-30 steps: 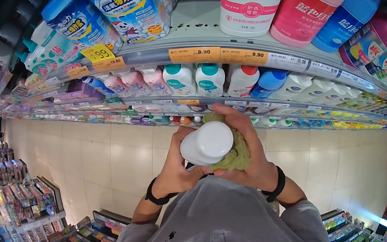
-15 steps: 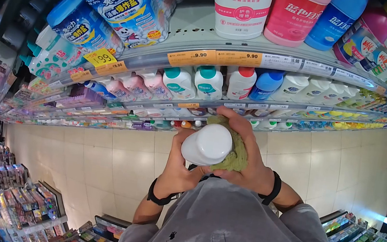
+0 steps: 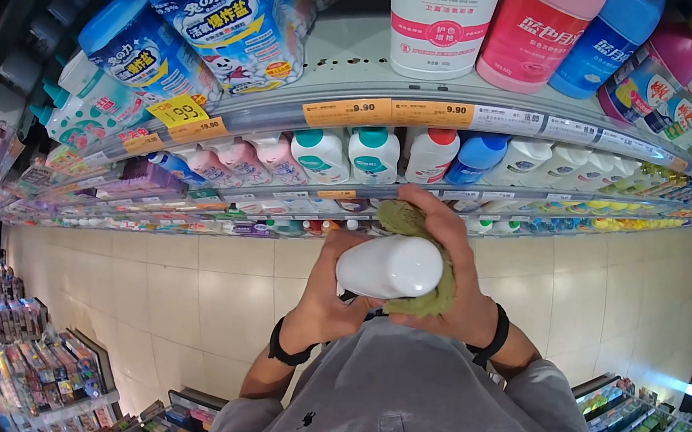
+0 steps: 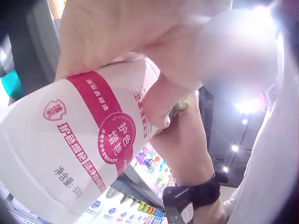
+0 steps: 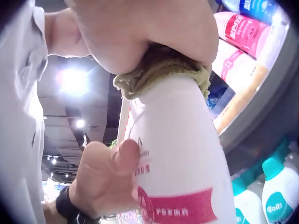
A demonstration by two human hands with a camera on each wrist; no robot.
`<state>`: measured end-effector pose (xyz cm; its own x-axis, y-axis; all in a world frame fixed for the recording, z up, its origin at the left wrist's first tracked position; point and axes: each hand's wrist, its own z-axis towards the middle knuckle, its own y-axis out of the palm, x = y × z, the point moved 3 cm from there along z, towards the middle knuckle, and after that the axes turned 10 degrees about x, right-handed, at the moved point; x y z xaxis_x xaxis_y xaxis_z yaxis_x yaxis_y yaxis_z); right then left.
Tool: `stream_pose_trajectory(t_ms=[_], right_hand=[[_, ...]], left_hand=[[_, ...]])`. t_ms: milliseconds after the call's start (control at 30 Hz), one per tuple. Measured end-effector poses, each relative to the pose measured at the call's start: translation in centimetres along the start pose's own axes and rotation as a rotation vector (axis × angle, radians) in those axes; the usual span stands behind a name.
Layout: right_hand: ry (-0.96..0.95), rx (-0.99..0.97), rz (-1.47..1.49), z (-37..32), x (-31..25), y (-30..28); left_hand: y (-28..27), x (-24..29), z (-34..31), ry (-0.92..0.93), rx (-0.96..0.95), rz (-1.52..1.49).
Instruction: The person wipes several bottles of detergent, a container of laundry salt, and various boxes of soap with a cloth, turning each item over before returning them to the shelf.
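A white bottle [image 3: 387,266] with a pink label band is held between both hands in front of the grey shirt. My left hand [image 3: 327,288] grips its left side; in the left wrist view the thumb lies over the printed front of the bottle [image 4: 70,140]. My right hand [image 3: 461,276] holds a green cloth [image 3: 439,298] against the bottle's other end. In the right wrist view, the cloth [image 5: 163,77] is bunched under the curled fingers and touches the white bottle [image 5: 182,140].
Ahead is a curved shelf edge [image 3: 271,117] with price tags. On it stand a white VIGA bottle [image 3: 439,26], a pink bottle [image 3: 535,35], a blue bottle [image 3: 608,41] and blue tubs [image 3: 224,13]. Lower shelves hold several bottles. Tiled floor [image 3: 231,279] and more racks [image 3: 50,369] lie below.
The bottle has tilted and shifted to the right, showing more of its side. The right hand and cloth have moved slightly right with it; the left hand still grips it.
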<state>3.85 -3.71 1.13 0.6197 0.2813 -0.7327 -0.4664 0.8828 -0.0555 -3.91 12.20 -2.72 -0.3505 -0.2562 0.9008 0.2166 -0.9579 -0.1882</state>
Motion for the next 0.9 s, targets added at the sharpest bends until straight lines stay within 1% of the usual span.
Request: stream_pose_trajectory(t_ms=[133, 200, 300, 333, 367, 400, 467, 567, 667, 700, 800, 900], right_hand=[[0.051, -0.020, 0.019, -0.5, 0.7, 0.2], [0.103, -0.037, 0.002, -1.8, 2.2, 0.4], [0.359, -0.063, 0.083, -3.7, 4.4, 1.3], [0.364, -0.062, 0.092, -3.8, 4.7, 1.4], [0.369, -0.059, 0.100, -3.8, 4.9, 1.6], [0.372, -0.058, 0.111, -3.5, 5.0, 1.8], [0.307, -0.028, 0.119, -2.7, 4.6, 2.1], [0.195, 0.031, 0.119, -0.7, 2.4, 1.7], [0.113, 0.033, 0.098, 0.1, 1.4, 1.4], [0.091, 0.027, 0.084, 0.1, 1.2, 1.3], [0.308, -0.014, 0.125, -1.6, 2.4, 1.7], [0.348, -0.028, 0.087, -3.0, 3.6, 2.5]], left_hand=[[0.2, -0.5, -0.3, -0.047, 0.040, -0.051], [-0.4, -0.9, -0.6, -0.156, 0.077, -0.155], [-1.4, -1.3, -0.4, -0.296, 0.134, -0.315], [-1.7, -1.4, -0.2, -0.340, 0.148, -0.370], [-2.1, -1.6, 0.0, -0.314, 0.122, -0.329], [-2.2, -1.8, 0.1, -0.341, 0.101, -0.352], [-2.3, -2.1, 0.0, -0.407, 0.060, -0.392], [-1.8, -2.4, -0.4, -0.243, 0.030, -0.184], [-1.3, -2.9, -0.7, -0.129, -0.031, -0.133], [-1.2, -2.8, -0.7, -0.105, 0.026, -0.133], [-1.5, -2.0, -0.3, -0.264, 0.129, -0.238], [-2.5, -2.1, -0.6, -0.408, 0.148, -0.329]])
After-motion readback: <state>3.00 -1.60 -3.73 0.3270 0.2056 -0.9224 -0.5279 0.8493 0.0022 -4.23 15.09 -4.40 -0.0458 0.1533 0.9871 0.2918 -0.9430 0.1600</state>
